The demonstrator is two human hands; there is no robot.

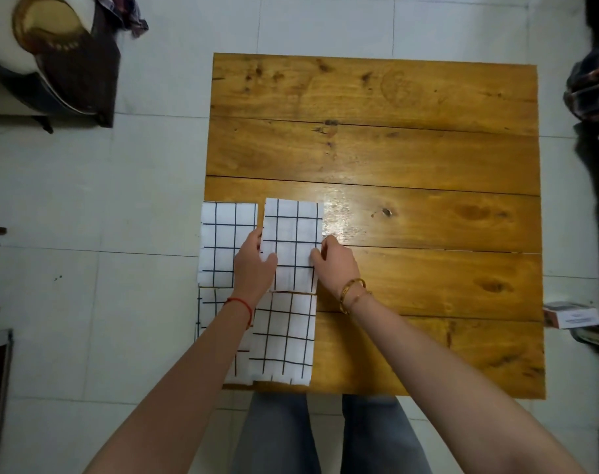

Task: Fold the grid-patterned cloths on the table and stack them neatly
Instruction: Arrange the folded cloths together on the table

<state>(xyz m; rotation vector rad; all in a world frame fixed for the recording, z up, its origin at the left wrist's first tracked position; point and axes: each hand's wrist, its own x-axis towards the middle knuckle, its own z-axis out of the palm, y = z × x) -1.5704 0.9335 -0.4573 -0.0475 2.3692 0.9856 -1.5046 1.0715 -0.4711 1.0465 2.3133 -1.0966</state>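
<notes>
Several white cloths with a black grid lie at the left front of the wooden table (428, 148). A folded cloth (293, 230) lies in the upper middle of the group; my left hand (253, 265) grips its left edge and my right hand (335, 261) pinches its right edge. Another folded cloth (223, 241) lies flat to its left. Below them a third cloth (284, 336) reaches the table's front edge, and a fourth cloth (209, 309) is partly hidden under my left forearm.
The table stands on a pale tiled floor (120, 234). A small box (571, 314) sits off the table's right edge. Dark furniture with a round white object (52, 46) stands at top left. My legs in jeans (325, 436) are below the table's front edge.
</notes>
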